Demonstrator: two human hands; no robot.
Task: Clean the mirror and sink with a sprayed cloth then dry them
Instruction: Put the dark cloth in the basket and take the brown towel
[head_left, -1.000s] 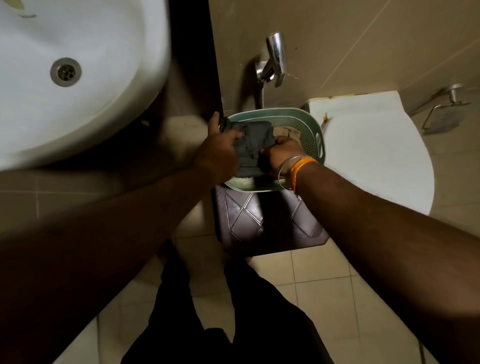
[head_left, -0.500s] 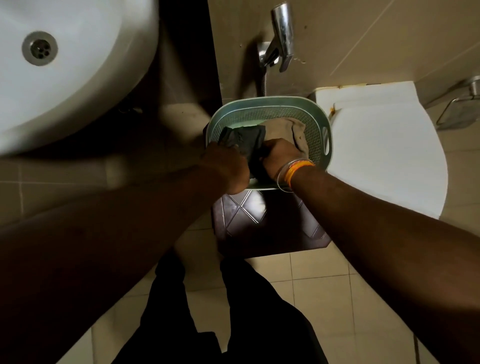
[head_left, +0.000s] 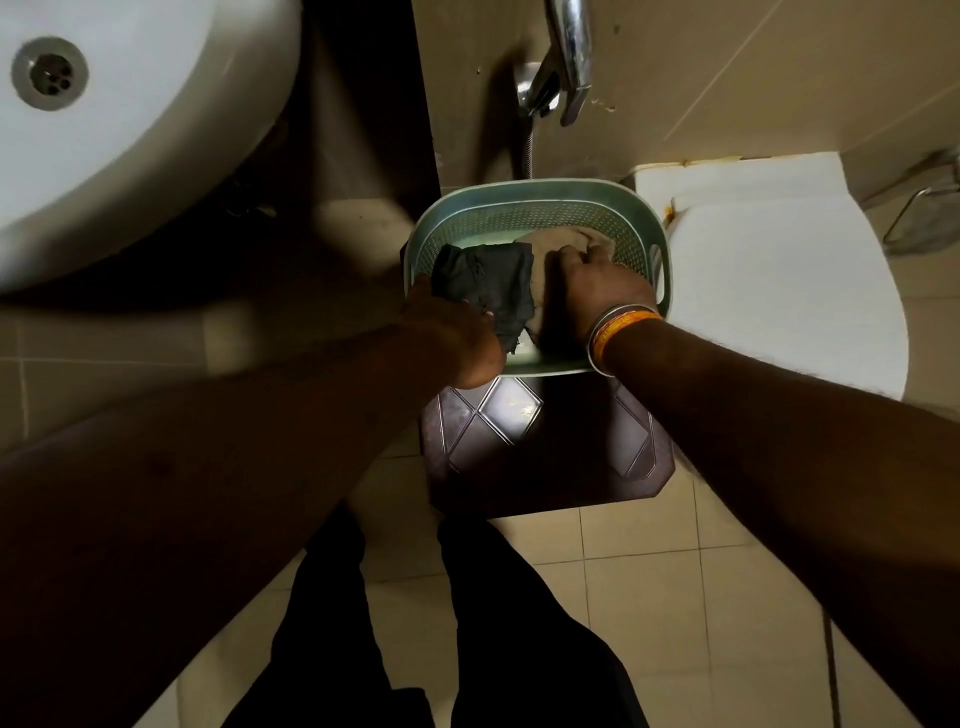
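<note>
A dark grey cloth (head_left: 491, 286) lies over the near left side of a green perforated basket (head_left: 530, 208). My left hand (head_left: 452, 338) grips the cloth's near edge at the basket rim. My right hand (head_left: 597, 291), with bangles at the wrist, rests inside the basket, its fingers on a beige cloth (head_left: 563, 244) beside the dark one. The white sink (head_left: 104, 124) with its metal drain fills the top left. No mirror is in view.
The basket stands on a dark brown stool (head_left: 545, 447) on the tiled floor. A white closed toilet lid (head_left: 779, 280) is right of it. A chrome tap (head_left: 566, 62) juts from the wall above. My dark trouser legs are below.
My right hand has let go of the dark cloth and moved right onto the beige cloth. The dark cloth now lies lower in the basket, held only by my left hand.
</note>
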